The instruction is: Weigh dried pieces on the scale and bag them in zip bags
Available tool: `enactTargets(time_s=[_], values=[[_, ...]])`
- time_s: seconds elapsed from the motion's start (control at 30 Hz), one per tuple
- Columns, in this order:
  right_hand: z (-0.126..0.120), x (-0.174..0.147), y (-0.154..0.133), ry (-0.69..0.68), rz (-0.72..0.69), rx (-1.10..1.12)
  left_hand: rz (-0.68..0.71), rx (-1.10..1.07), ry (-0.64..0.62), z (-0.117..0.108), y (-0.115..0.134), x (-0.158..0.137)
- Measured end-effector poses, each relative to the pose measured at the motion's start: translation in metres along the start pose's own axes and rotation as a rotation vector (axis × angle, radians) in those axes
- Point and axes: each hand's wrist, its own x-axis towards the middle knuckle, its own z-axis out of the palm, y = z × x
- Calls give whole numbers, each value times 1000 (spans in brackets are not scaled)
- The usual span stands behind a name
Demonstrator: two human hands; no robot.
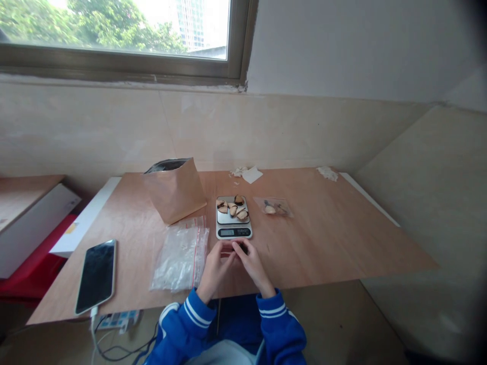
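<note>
My left hand [219, 262] and my right hand [250, 261] meet just in front of a small digital kitchen scale [234, 232]. Between their bent fingers is a small dark piece [244, 248], mostly hidden; its kind is unclear. Several dried, cream-coloured slices with dark brown edges [233, 209] lie on the scale's metal plate. The display is lit, but its figures are too small to read. To the right of the scale lies a small clear bag [274, 207] with a few similar pieces inside. Left of my hands, flat clear zip bags [178, 258] with red seal lines are stacked.
A brown kraft pouch [175, 195] stands with its top open behind the zip bags. At the left, a phone [96, 276] on a white cable [94, 324] lies near the table edge. White scraps [252, 175] lie by the wall, with crumpled paper [327, 173] farther right.
</note>
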Motion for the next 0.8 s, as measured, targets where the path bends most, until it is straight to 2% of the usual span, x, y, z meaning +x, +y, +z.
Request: enactTargets(time_s=[0.07, 0.13, 0.23, 0.3, 0.47, 0.57, 0.7, 0.8], values=[[-14, -4, 6, 77, 0, -36, 22, 115, 8, -5, -1, -5], [-30, -5, 13, 210, -32, -95, 52, 239, 58, -16, -1, -8], [-55, -5, 27, 390, -106, -226, 93, 391, 187, -38, -2, -9], [-70, -1, 36, 447, -141, -315, 110, 477, 271, -52, -7, -9], [-95, 13, 54, 477, -258, -526, 80, 660, 407, -73, -36, -8], [-101, 25, 57, 461, -293, -649, 76, 713, 421, -76, -53, -10], [-102, 42, 51, 448, -302, -819, 78, 707, 397, -78, -61, -12], [-98, 51, 34, 449, -340, -861, 80, 641, 408, -83, -59, -10]])
